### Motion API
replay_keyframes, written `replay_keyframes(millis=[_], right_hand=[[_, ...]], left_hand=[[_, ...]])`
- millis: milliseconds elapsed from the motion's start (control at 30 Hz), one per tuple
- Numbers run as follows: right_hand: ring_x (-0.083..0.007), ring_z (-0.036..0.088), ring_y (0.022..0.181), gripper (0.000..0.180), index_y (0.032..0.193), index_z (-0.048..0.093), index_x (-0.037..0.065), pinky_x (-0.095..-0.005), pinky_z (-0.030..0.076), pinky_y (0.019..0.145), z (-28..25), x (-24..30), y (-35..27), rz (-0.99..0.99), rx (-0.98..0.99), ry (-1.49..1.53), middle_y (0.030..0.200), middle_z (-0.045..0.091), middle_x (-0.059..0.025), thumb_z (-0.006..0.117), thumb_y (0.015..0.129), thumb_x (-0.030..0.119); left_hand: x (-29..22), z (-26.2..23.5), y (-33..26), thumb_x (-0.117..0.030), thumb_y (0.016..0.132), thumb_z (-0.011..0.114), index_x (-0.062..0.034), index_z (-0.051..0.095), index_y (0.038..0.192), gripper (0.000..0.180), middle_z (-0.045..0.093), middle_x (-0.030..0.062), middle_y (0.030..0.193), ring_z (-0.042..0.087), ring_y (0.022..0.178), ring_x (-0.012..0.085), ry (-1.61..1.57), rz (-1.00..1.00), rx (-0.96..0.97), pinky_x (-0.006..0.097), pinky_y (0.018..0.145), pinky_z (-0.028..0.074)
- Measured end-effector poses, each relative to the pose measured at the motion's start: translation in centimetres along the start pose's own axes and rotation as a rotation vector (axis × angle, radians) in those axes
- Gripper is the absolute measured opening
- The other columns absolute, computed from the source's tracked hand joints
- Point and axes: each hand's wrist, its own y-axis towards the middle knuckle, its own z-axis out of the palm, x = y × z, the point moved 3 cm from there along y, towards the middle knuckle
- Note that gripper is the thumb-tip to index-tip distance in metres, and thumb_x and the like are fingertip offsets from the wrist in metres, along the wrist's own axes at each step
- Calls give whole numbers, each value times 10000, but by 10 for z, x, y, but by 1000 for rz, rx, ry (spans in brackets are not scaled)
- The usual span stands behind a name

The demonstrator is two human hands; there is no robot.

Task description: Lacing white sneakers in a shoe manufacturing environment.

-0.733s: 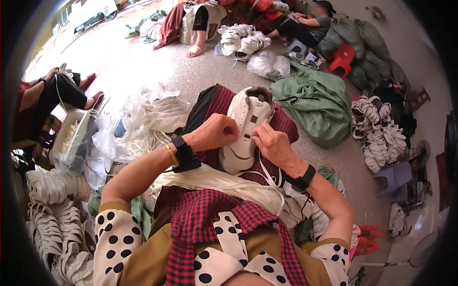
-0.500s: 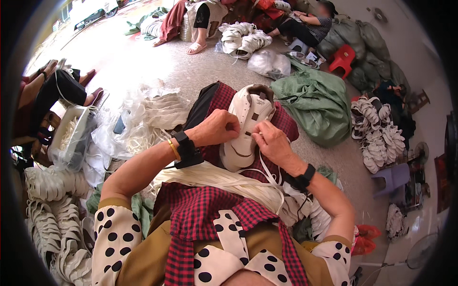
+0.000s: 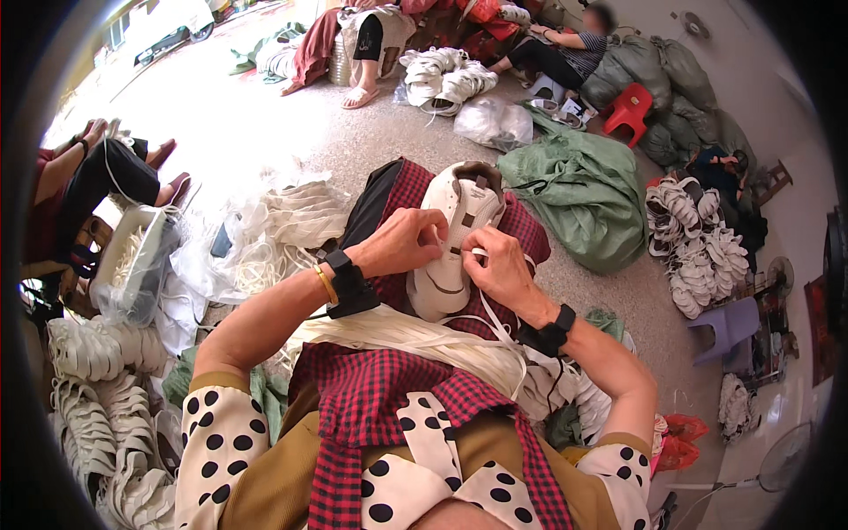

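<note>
1. Nearest: red-and-black checked apron (image 3: 367, 393) over the lap; beyond its edge, a thick bundle of cream laces (image 3: 397, 340).
2. Low sneaker (image 3: 459, 210) lying on the lap, sole down over more checked cloth (image 3: 527, 231), toe toward the wearer. Off-white upper; rounded, plain toe, a dark curved line across it. Brownish lining shows at the ankle opening, far end. Dark brown rectangle on the tongue, smaller dark mark lower down.
3. White lace (image 3: 488, 311) trails from the shoe's right side down toward the bundle.
4. Left hand (image 3: 406, 241) at the sneaker's left edge, thumb and forefinger curled toward each other; cannot tell whether anything sits between them.
5. Right hand (image 3: 496, 265) over the right side, fingertips pinched together on the lace, a short white loop showing.
6. Left: clear plastic bag (image 3: 199, 252) beside stacked pale shoe pieces (image 3: 305, 210). Right: green sack (image 3: 583, 194).
7. Farther: heap of white shoes (image 3: 446, 79), red plastic stool (image 3: 629, 110), seated co-worker in stripes (image 3: 583, 57).
</note>
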Motion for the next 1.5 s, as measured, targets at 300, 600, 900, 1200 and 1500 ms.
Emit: replay_keyframes(millis=[300,600,900,1200,1500], right_hand=[[-297,658,768,102,886,642,-21,-376,520,660,0,-1,2,-2,-18,97,836,641,-153,652,799,31],[-241,631,652,228,983,543,-6,-360,530,649,-2,-2,-3,38,81,267,738,615,-122,660,793,40],[-293,665,707,207,966,523,9,-389,519,629,-35,-18,-31,74,65,160,799,650,-147,661,815,43],[-331,661,728,110,944,624,26,-419,532,610,-40,-22,-59,-2,29,-196,820,650,-125,638,913,131],[-334,654,694,68,939,612,43,-425,531,586,-64,-40,-95,7,-96,-228,805,639,-115,582,911,97]], left_hand=[[-5,12,2,-77,788,684,9,631,900,151,667,151,755,668,718,304,164,113,-4,393,656,513],[118,-280,-148,-107,874,596,68,596,796,192,574,189,700,566,575,294,742,-150,-147,422,565,442],[74,-538,-328,-377,840,659,-98,699,1037,344,655,210,1162,645,1044,323,1585,-715,-707,504,875,512],[9,-81,-25,11,763,738,-24,579,1004,291,636,111,904,656,810,250,245,-2,-217,346,696,530],[-7,-26,-33,-91,905,590,-111,559,1125,223,553,84,909,614,676,295,667,267,171,432,568,509]])
